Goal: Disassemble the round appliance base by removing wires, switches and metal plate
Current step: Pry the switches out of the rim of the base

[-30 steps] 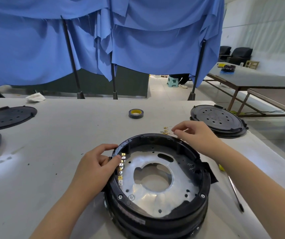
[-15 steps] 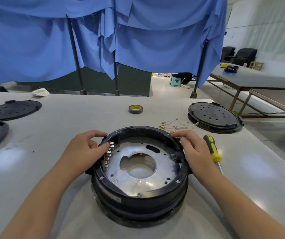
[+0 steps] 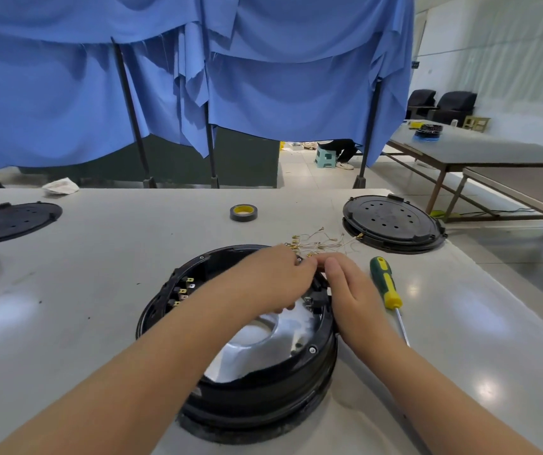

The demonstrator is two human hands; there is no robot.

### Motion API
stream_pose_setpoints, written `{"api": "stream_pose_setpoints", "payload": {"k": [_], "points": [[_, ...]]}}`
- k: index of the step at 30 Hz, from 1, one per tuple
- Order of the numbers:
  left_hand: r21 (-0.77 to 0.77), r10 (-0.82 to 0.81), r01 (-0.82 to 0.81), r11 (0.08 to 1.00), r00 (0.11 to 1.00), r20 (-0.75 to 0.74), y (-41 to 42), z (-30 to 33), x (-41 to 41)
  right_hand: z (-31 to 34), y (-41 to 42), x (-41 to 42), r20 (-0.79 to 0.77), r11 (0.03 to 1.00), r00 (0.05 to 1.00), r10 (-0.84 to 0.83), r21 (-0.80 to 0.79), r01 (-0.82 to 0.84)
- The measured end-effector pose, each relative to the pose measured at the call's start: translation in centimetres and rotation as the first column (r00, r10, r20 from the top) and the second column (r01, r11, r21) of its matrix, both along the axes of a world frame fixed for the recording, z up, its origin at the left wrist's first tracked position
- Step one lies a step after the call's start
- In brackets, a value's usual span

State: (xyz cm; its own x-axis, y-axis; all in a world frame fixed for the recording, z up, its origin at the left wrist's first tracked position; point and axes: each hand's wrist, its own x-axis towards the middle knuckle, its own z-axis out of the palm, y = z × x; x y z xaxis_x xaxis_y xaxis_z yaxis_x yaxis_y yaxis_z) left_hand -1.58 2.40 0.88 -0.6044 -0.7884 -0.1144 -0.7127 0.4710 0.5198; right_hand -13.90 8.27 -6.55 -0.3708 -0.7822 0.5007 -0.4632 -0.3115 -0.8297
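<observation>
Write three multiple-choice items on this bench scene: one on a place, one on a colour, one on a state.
1. Where does the screwdriver lie?
A. right of the round base
B. inside the base
C. on the tape roll

2. What colour is the inside of the tape roll?
A. red
B. yellow
C. white

3. Where is the metal plate?
A. beside the loose wires
B. in the left hand
C. seated in the base

Key: A, it lies on the table beyond the right hand; B, yellow core; C, it lies inside the black ring.
</observation>
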Motion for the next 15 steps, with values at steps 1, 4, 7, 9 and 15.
{"api": "stream_pose_setpoints", "payload": {"k": [1,4,7,9,15], "points": [[0.089,-0.001,-0.002,0.996,0.999,0.041,-0.4,-0.3,-0.7,0.0,0.0,0.0,-0.007,1.000,1.000,-0.003,-0.002,0.003],[0.366,-0.007,-0.018,0.931,0.998,0.066,-1.6,-1.1,-1.9,-0.2,-0.2,-0.1,-0.010,1.000,1.000,-0.009,-0.018,0.009],[0.557,-0.008,0.007,0.830,1.000,-0.001,-2.0,-1.8,-2.1,-0.3,-0.3,-0.2,-0.020,1.000,1.000,-0.008,-0.019,0.008],[0.631,-0.024,0.053,0.774,0.998,-0.054,-2.0,-2.3,-2.1,-0.5,-0.3,-0.3,-0.014,1.000,1.000,0.000,-0.001,0.000],[0.708,-0.046,0.100,0.699,0.994,-0.096,-1.9,-3.1,-1.7,-0.7,-0.5,-0.2,0.006,1.000,1.000,-0.009,-0.005,0.009]]}}
